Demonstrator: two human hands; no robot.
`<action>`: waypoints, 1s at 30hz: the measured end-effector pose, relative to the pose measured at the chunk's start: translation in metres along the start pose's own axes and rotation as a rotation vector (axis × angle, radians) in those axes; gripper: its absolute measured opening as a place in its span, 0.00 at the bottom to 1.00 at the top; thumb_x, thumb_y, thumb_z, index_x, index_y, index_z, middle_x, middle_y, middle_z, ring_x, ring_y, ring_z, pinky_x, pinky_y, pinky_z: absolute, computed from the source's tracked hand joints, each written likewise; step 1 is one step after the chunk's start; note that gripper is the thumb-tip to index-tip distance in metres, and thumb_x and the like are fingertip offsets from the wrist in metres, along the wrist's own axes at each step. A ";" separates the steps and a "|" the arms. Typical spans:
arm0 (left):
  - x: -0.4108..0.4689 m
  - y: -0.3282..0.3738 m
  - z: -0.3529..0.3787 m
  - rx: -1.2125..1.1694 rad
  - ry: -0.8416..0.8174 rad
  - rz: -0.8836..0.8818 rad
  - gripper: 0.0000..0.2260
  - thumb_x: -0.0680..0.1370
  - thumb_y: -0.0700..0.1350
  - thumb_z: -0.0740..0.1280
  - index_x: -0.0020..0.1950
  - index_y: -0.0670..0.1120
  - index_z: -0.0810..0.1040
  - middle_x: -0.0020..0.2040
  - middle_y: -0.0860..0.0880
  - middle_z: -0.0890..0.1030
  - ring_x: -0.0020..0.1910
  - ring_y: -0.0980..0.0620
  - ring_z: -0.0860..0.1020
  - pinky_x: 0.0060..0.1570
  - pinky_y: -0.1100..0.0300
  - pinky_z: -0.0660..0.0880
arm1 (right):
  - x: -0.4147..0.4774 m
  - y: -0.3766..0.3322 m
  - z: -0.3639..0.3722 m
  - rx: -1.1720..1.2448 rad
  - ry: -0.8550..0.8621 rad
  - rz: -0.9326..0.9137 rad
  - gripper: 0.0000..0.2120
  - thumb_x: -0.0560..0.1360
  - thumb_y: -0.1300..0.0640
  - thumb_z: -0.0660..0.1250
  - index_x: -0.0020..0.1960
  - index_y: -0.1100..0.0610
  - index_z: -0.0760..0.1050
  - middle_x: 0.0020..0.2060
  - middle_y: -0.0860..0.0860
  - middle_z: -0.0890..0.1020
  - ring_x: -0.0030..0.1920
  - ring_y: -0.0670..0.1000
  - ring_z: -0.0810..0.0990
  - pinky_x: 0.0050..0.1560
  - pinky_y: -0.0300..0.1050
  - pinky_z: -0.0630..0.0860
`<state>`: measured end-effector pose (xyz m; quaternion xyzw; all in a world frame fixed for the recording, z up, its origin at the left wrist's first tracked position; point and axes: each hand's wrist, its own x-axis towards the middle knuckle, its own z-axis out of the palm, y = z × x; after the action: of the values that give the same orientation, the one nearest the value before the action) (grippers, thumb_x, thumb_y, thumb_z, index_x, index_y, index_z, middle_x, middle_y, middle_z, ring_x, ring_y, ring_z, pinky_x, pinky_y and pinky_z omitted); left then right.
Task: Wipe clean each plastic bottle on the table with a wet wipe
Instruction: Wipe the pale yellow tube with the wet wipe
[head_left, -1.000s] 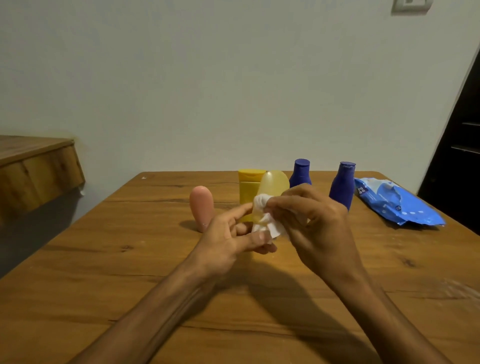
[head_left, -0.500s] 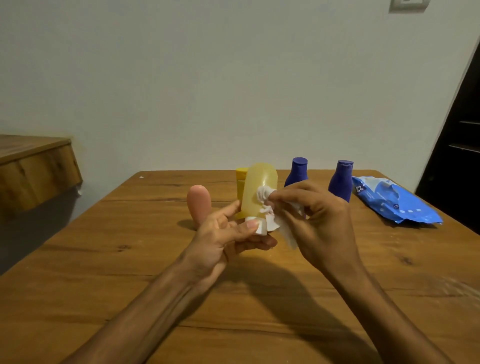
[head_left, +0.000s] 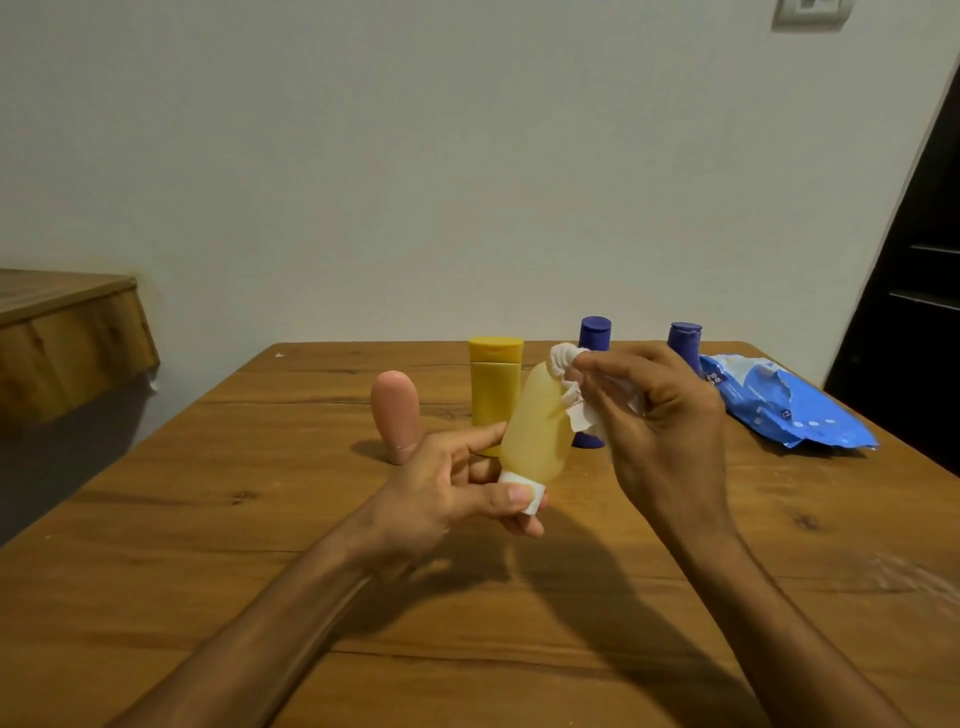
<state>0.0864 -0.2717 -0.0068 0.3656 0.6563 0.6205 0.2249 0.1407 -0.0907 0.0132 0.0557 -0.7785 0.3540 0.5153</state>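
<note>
L hand (head_left: 441, 493) grips bottle (head_left: 535, 431), R hand (head_left: 660, 415) pinches wipe (head_left: 566, 384)

dim warm light, soft arm shadows on the table (head_left: 208, 545), wide-angle edge bending.

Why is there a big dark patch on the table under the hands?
In the head view, that is the shadow of the arms and hands, falling on the table toward the camera, so the light seems to come from above and ahead. The picture is sharp, and the wide lens bends the edges.
</note>
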 end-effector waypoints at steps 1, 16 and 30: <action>0.000 0.000 0.001 0.006 0.005 0.007 0.28 0.73 0.41 0.70 0.73 0.41 0.67 0.51 0.39 0.84 0.48 0.41 0.83 0.55 0.49 0.80 | -0.001 -0.001 0.001 -0.008 -0.009 -0.007 0.09 0.72 0.59 0.68 0.52 0.57 0.81 0.46 0.50 0.80 0.46 0.42 0.78 0.43 0.28 0.73; 0.002 -0.004 0.000 0.111 0.071 0.075 0.20 0.74 0.39 0.70 0.66 0.43 0.73 0.51 0.42 0.84 0.48 0.44 0.84 0.49 0.56 0.80 | -0.011 -0.010 0.007 -0.098 -0.259 -0.166 0.10 0.73 0.58 0.66 0.53 0.58 0.79 0.47 0.47 0.76 0.46 0.43 0.75 0.41 0.32 0.75; 0.005 -0.003 0.001 -0.135 0.059 0.048 0.28 0.75 0.41 0.70 0.73 0.42 0.66 0.51 0.37 0.84 0.45 0.42 0.83 0.51 0.52 0.81 | -0.005 0.000 0.004 0.069 0.009 0.131 0.09 0.73 0.59 0.69 0.53 0.57 0.81 0.46 0.47 0.82 0.47 0.41 0.79 0.45 0.31 0.75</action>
<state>0.0839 -0.2672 -0.0090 0.3472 0.6103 0.6789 0.2146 0.1398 -0.0947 0.0081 0.0208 -0.7655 0.4137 0.4924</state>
